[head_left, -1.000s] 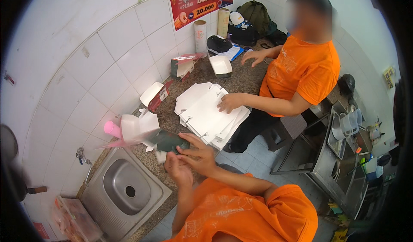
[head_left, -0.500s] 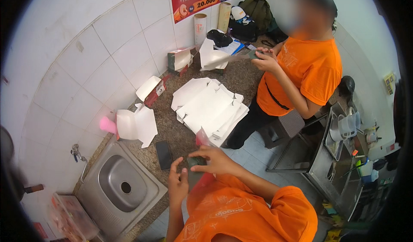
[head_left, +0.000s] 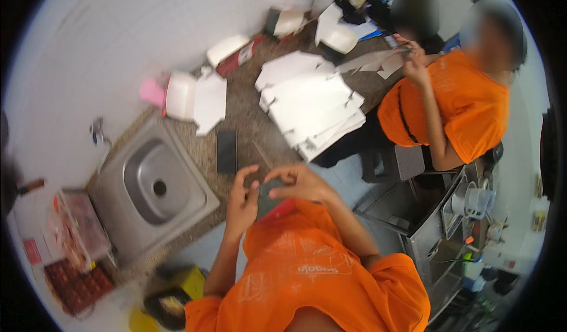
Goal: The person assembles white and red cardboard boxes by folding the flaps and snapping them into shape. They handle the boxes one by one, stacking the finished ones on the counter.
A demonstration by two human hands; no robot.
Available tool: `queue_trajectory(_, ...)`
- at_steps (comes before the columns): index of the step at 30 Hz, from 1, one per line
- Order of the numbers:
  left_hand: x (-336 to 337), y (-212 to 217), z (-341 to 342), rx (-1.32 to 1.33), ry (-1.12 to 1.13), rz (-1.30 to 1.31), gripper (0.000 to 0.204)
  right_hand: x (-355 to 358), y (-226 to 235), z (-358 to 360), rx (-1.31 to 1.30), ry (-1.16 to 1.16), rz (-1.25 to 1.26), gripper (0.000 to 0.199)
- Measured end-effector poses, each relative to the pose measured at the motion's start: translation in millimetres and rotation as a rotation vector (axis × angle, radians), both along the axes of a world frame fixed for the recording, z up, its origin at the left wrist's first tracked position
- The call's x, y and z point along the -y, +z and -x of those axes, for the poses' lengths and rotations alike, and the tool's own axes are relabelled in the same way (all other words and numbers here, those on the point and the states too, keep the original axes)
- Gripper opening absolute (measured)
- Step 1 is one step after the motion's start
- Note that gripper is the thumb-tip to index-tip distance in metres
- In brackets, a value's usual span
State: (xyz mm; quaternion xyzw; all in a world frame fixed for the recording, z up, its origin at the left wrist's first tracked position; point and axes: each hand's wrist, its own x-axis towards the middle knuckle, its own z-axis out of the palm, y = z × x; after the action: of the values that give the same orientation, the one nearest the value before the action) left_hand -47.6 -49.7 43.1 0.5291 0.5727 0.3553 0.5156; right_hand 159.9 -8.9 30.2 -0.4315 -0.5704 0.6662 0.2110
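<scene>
In front of my orange shirt, my left hand [head_left: 241, 207] and my right hand [head_left: 302, 184] face each other with fingers bent. Between them they pinch a dark green and red card piece [head_left: 269, 194], seen nearly edge-on; its full shape is blurred and partly hidden by my fingers. Beyond my hands lies a stack of flat white box blanks [head_left: 307, 104] on the stone counter [head_left: 239, 107]. A dark phone [head_left: 227, 152] rests on the counter near my left fingertips. To its left, a partly folded white box [head_left: 181, 95] stands open with a flap spread out.
A steel sink [head_left: 195, 184] is at the left, under a tap [head_left: 99, 131]. A pink cup [head_left: 152, 91] and folded boxes [head_left: 227, 49] line the wall. At the right, a co-worker [head_left: 446, 101] holds a pale card sheet [head_left: 372, 61]. Metal shelving [head_left: 425, 231] stands behind.
My view has shifted and turned, so the sink and counter sit differently. Both hands still hold the card piece. The co-worker's pale sheet shows more fully, and a second person's head now appears.
</scene>
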Motion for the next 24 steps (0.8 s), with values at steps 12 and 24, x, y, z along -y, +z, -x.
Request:
queue_trajectory(12,-12.6,12.0,-19.2,0.228,0.177,0.033,0.055,-27.4,39.0,0.8,0.218,0.278,-0.849,0.071)
queue_trajectory(24,26.7,5.8,-13.6,0.430,0.284,0.019,0.055,-69.7,-19.7,-72.6,-0.209,-0.240,-0.273,0.045)
